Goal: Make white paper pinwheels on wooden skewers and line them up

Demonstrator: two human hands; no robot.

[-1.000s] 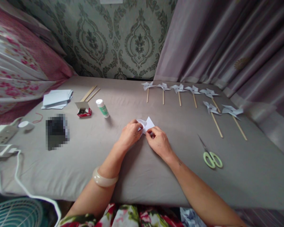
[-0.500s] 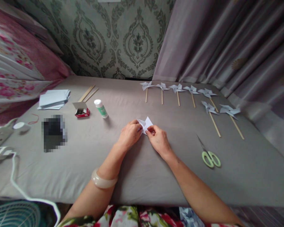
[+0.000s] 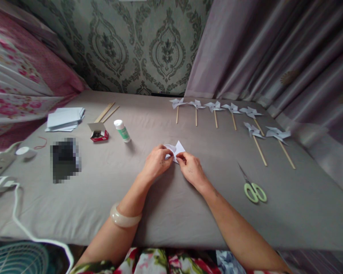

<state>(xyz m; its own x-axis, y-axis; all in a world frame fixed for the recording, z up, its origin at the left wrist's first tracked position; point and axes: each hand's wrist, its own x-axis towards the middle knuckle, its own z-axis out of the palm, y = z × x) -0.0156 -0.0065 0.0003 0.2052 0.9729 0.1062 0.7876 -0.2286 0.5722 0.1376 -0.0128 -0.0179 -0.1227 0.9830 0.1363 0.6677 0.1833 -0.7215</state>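
Note:
A small piece of white paper (image 3: 179, 147), partly folded with one pointed corner standing toward the back, is between my hands over the middle of the table. My left hand (image 3: 158, 160) pinches its left side, where the paper curls over. On the right, the fingertips of my right hand (image 3: 192, 168) are closed on the near right part of the sheet. Fingers cover the paper's centre. Beyond my left hand stands a glue bottle (image 3: 122, 131) with a white cap. Green-handled scissors (image 3: 254, 190) lie to the right of my right hand.
Several paper pinwheels (image 3: 214, 107) on sticks lie at the back right. Further left are a paper stack (image 3: 65, 119), wooden sticks (image 3: 105, 112), an open red box (image 3: 100, 136) and a blurred dark object (image 3: 64, 160). A power strip (image 3: 0, 163) with cables sits at the left edge.
My fingertips have shifted slightly on the paper, the left ones moving a little right toward its centre. Both hands keep their grip, and the other things lie as before.

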